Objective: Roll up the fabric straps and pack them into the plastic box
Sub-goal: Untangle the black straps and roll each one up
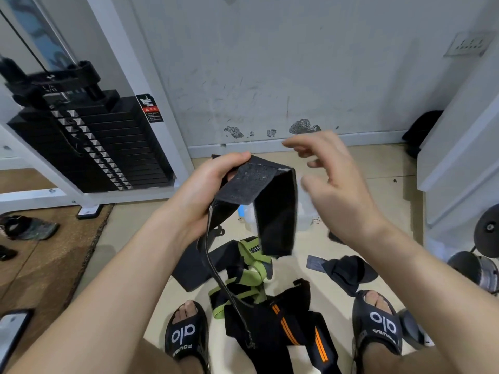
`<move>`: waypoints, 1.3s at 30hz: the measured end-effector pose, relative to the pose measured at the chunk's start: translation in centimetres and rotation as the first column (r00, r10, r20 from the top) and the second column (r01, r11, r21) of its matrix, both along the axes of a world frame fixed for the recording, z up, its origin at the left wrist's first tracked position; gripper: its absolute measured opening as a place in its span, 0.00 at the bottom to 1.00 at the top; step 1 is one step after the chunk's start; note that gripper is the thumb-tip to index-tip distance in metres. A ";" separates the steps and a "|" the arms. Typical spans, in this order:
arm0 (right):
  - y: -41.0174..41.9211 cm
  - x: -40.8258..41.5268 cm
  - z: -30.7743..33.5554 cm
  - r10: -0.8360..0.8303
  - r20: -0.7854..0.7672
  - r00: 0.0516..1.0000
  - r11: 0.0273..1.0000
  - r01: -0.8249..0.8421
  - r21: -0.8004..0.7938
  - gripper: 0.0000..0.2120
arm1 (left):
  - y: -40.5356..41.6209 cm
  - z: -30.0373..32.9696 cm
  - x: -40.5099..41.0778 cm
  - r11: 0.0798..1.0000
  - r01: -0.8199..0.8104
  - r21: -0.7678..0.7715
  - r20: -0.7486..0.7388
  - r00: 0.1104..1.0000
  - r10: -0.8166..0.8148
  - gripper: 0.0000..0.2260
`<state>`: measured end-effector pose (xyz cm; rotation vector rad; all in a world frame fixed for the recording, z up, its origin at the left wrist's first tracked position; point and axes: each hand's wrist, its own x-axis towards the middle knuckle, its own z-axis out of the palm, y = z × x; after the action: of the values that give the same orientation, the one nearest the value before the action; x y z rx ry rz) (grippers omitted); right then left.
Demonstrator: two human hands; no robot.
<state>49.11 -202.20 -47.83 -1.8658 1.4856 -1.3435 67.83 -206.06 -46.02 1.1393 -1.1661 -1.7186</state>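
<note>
Tiled floor, black strap (259, 184) pinched in left hand (205, 190) fingers (237, 157) (folded over)

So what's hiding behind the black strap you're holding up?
Behind the black strap, pinched by the left hand, sits a clear plastic box on the floor. The strap covers most of it, so what is inside cannot be seen.

I note a black stacked-plate weight stack (89, 147) in a white metal frame (151, 103) at left. A white wall socket plate (469, 44) sits upper right; a brown floor mat (48, 255) lies lower left.
</note>
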 end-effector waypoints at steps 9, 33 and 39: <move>0.4 2.0 -1.4 0.069 -0.073 0.995 0.974 -0.083 -0.211 0.12 | -0.4 -0.9 -0.5 0.988 0.151 -0.016 -0.103 0.983 -0.152 0.13; 0.3 0.7 -0.5 0.344 0.455 0.821 0.741 -0.535 0.406 0.13 | -2.5 0.0 0.4 0.982 -0.186 0.029 -0.123 0.974 0.188 0.21; -0.2 0.9 -0.8 0.287 0.472 0.834 0.702 -0.518 0.489 0.09 | -2.8 -0.1 0.5 0.956 -0.216 0.197 -0.152 0.957 0.247 0.21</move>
<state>50.00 -202.39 -48.68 -1.3238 1.0373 -0.8002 68.35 -208.84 -46.09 1.1547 -0.7501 -1.7252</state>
